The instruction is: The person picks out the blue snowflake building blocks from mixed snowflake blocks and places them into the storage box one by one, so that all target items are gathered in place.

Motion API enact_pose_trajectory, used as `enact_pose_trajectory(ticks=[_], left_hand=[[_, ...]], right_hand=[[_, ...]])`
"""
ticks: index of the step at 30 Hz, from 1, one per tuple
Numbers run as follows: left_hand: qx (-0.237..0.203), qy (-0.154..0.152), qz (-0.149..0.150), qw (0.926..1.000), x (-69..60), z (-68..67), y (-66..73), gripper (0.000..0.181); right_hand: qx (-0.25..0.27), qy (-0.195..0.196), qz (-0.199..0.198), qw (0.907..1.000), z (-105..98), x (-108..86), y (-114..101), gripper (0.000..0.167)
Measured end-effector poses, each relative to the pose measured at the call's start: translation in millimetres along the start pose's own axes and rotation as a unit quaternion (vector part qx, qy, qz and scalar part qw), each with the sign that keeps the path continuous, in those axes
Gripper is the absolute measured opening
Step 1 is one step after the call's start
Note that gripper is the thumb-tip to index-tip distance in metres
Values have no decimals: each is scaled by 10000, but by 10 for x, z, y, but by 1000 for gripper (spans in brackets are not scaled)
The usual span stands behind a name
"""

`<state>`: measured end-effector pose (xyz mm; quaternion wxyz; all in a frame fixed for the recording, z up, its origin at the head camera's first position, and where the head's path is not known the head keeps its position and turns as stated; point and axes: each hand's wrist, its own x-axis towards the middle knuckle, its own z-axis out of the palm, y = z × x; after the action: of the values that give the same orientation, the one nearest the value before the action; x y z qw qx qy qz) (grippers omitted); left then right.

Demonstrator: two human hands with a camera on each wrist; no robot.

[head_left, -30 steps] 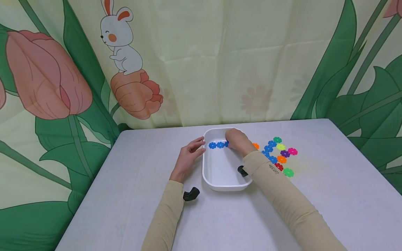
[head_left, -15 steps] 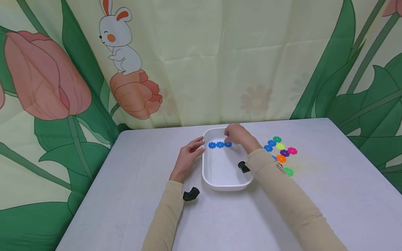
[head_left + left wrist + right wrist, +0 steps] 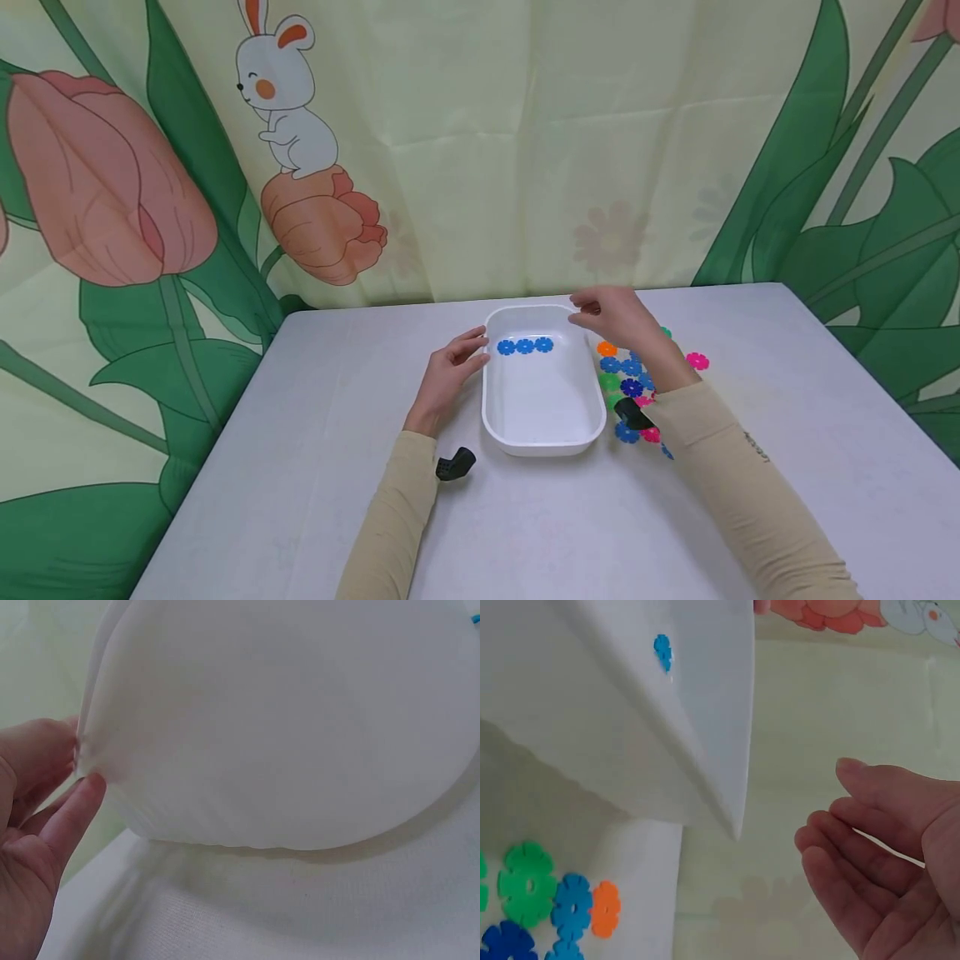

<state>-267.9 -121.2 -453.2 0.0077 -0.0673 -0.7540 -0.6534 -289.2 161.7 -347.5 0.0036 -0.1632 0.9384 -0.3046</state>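
A white plastic tray (image 3: 543, 408) stands on the table with three blue flower-shaped discs (image 3: 525, 346) in a row near its far end. My left hand (image 3: 444, 379) rests at the tray's left side, its fingertips touching the outer wall, as the left wrist view shows the hand (image 3: 37, 825) against the tray (image 3: 262, 735). Past the tray's far right corner, my right hand (image 3: 618, 321) hovers with bent, loose fingers. The right wrist view shows that hand (image 3: 885, 862) holding nothing, apart from the tray wall (image 3: 697, 757).
Several loose flower-shaped discs in many colours lie right of the tray, among them an orange disc (image 3: 607, 349) and a pink disc (image 3: 697, 362). My right forearm covers part of this pile. A printed curtain (image 3: 480, 167) hangs behind the white-covered table (image 3: 300, 467).
My right hand has let go of the third blue disc, lifted out of the tray and moved right past its rim. The left hand has stayed at the tray's side.
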Motion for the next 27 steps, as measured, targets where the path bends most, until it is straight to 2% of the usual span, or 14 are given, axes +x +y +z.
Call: enact_pose_trajectory(ticks=[3, 7, 18, 27], left_hand=[[-35, -1, -16, 10000, 1, 3, 9, 35], [-28, 17, -30, 10000, -5, 1, 26, 35], [47, 53, -50, 10000, -17, 4, 43, 33], [22, 56, -38, 10000, -13, 15, 19, 33]], right_hand=[[92, 194, 138, 9997, -77, -158, 97, 43], [66, 249, 425, 9988, -165, -347, 238, 48], [-186, -89, 660, 9976, -226, -711, 663, 57], [-296, -313, 717, 9965, -149, -848, 941, 62]])
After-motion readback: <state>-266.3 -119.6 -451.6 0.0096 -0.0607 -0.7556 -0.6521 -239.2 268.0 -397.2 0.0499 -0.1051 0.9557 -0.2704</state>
